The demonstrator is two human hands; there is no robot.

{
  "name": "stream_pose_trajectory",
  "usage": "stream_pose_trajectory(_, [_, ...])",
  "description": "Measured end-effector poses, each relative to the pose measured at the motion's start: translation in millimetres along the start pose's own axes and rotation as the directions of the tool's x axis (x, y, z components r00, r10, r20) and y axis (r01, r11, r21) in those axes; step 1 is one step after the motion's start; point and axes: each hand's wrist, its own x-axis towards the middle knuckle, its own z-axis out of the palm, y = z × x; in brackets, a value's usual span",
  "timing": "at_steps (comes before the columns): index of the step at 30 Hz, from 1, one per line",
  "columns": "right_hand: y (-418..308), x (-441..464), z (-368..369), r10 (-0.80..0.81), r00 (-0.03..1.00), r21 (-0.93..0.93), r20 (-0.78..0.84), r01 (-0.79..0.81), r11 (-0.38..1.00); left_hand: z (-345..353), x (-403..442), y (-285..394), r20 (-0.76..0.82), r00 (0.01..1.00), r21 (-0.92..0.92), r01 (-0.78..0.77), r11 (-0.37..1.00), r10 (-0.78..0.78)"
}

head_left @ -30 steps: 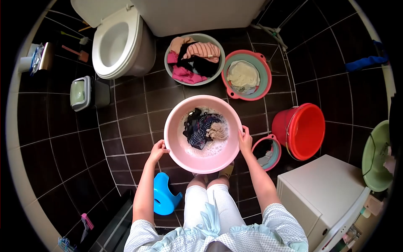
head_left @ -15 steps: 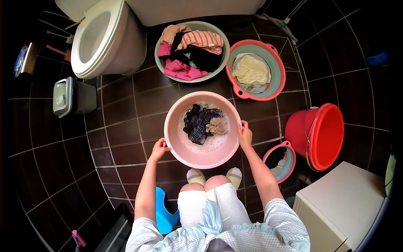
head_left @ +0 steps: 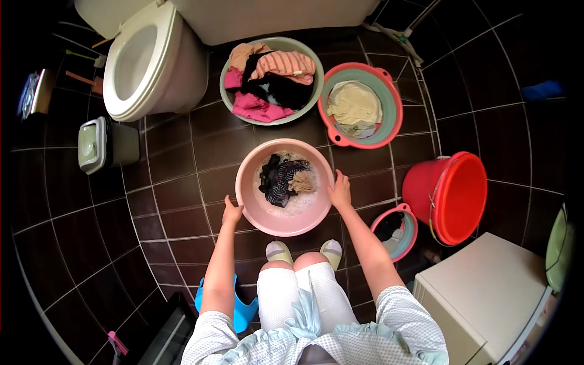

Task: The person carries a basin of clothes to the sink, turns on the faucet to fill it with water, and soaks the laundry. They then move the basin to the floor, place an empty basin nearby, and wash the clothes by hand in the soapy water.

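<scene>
A pink basin [head_left: 285, 225] stands on the dark tiled floor in front of my feet, with sudsy water in it. Dark patterned cloth [head_left: 280, 185] and a small beige cloth [head_left: 302, 182] lie in the water. At the basin's left side is my left hand [head_left: 232, 212], fingers apart, its thumb close to the rim. My right hand [head_left: 340, 191] is at the right side with spread fingers, near or lightly touching the rim; exact contact is hard to tell.
Beyond stand a grey-green basin of clothes [head_left: 320, 85] and a red-rimmed basin [head_left: 395, 115] with pale cloth. To the right are a red bucket [head_left: 420, 188], a small basin [head_left: 413, 237] and a white cabinet [head_left: 486, 286]. A toilet [head_left: 176, 79], bin [head_left: 125, 144] and blue stool [head_left: 244, 316] are leftward.
The pink basin looks smaller and lower, as if set down on the floor. Both hands have loosened from its rim, their fingers now apart. The whole view has shifted slightly.
</scene>
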Motion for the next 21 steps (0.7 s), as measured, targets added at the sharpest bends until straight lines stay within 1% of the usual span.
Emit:
stream_pose_trajectory(1, [-6, -1, -10, 0.007, 0.999, 0.042, 0.036, -0.009, 0.999, 1, -12, 13, -0.012, 1.000, -0.004, -0.014, 1.000, 0.014])
stream_pose_trajectory(2, [-14, -5, -21, -0.016, 1.000, 0.110, -0.001, 0.016, 0.994, -3, -24, 27, -0.024, 0.999, -0.008, -0.032, 0.999, 0.032])
stream_pose_trajectory(3, [-20, -10, -31, -0.027, 0.999, 0.188, -0.018, 0.030, 0.982, 4, -26, 25, 0.003, 0.990, -0.075, -0.141, 0.987, 0.142])
stream_pose_trajectory(4, [-28, -17, -45, -0.037, 0.999, 0.265, -0.038, 0.046, 0.963, 2, -48, 40, -0.012, 0.978, -0.001, -0.209, 0.978, 0.209])
stream_pose_trajectory(5, [-36, -26, -59, -0.058, 0.995, 0.346, -0.085, 0.084, 0.934, 6, -62, 49, -0.064, 0.954, 0.019, -0.293, 0.956, 0.294])
stream_pose_trajectory(6, [-52, -38, -84, -0.050, 0.995, 0.420, -0.091, 0.084, 0.904, 13, -69, 56, -0.111, 0.918, 0.045, -0.377, 0.925, 0.380])
stream_pose_trajectory(8, [-70, -64, -126, -0.058, 0.983, 0.494, -0.174, 0.138, 0.858, -8, -126, 107, 0.101, 0.940, -0.089, -0.318, 0.944, 0.326])
stream_pose_trajectory(9, [-85, -79, -152, -0.024, 0.980, 0.526, -0.198, 0.127, 0.841, -17, -153, 128, 0.098, 0.908, -0.152, -0.391, 0.908, 0.408])
stream_pose_trajectory(11, [-99, -105, -200, 0.033, 0.978, 0.593, -0.208, 0.099, 0.799, -20, -186, 154, 0.118, 0.849, -0.140, -0.499, 0.855, 0.515])
stream_pose_trajectory(12, [-105, -119, -223, 0.056, 0.973, 0.633, -0.224, 0.102, 0.768, -25, -209, 172, 0.124, 0.807, -0.148, -0.561, 0.815, 0.578])
stream_pose_trajectory(13, [-112, -132, -247, 0.074, 0.966, 0.649, -0.248, 0.110, 0.753, -33, -234, 190, 0.124, 0.746, -0.116, -0.644, 0.756, 0.655])
stream_pose_trajectory(14, [-118, -145, -271, 0.132, 0.963, 0.679, -0.234, 0.065, 0.731, -41, -258, 208, 0.141, 0.715, -0.137, -0.671, 0.729, 0.685])
stream_pose_trajectory(16, [-128, -167, -319, 0.129, 0.937, 0.673, -0.326, 0.134, 0.727, -68, -326, 256, 0.183, 0.683, -0.049, -0.712, 0.701, 0.707])
stream_pose_trajectory(17, [-132, -179, -340, 0.208, 0.932, 0.731, -0.297, 0.082, 0.678, -66, -333, 261, 0.183, 0.607, -0.088, -0.773, 0.628, 0.773])
stream_pose_trajectory(18, [-141, -190, -367, 0.242, 0.920, 0.742, -0.308, 0.073, 0.666, -75, -359, 277, 0.233, 0.607, -0.083, -0.766, 0.638, 0.759])
stream_pose_trajectory(20, [-145, -208, -404, 0.272, 0.896, 0.776, -0.350, 0.115, 0.620, -87, -400, 300, 0.292, 0.522, -0.126, -0.810, 0.573, 0.802])
stream_pose_trajectory(21, [-151, -219, -427, 0.280, 0.885, 0.765, -0.372, 0.121, 0.633, -85, -412, 304, 0.286, 0.458, -0.185, -0.836, 0.517, 0.842])
